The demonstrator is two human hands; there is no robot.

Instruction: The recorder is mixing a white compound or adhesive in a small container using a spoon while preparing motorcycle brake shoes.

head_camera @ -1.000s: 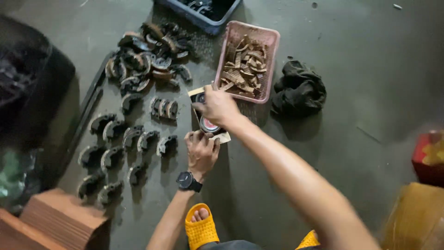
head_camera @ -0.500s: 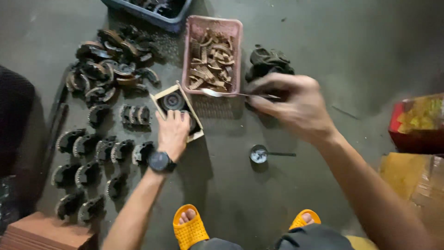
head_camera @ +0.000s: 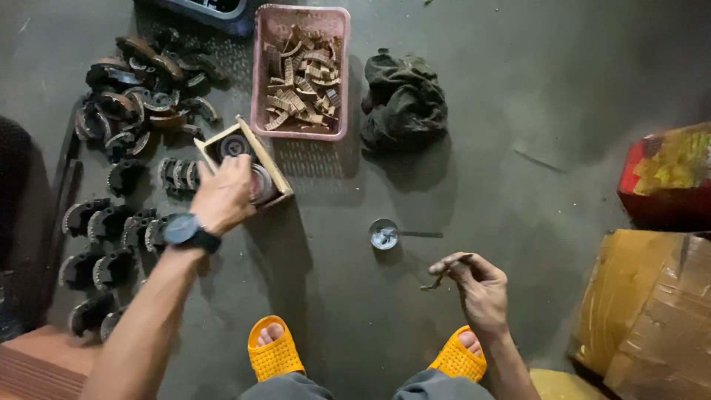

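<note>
My left hand (head_camera: pixel 222 194), with a black watch on the wrist, grips a small open cardboard box (head_camera: pixel 244 159) that stands on the floor with round tins inside. My right hand (head_camera: pixel 478 287) hovers low above my right yellow sandal (head_camera: pixel 459 355) and pinches a thin stick-like tool (head_camera: pixel 438 279) between its fingers. A small round metal lid (head_camera: pixel 384 234) with pale paste in it lies on the floor between my two hands, a thin rod beside it.
A pink basket (head_camera: pixel 261 89) of brown curved strips stands at the back. Several dark brake shoes (head_camera: pixel 122 215) lie in rows and a pile on the left. A dark rag (head_camera: pixel 404 100), a cardboard box (head_camera: pixel 652 311) and a red packet (head_camera: pixel 666 174) lie to the right.
My right hand has pulled back from near the pink basket down towards my right foot with the thin tool. My left hand stays on the small box.
</note>
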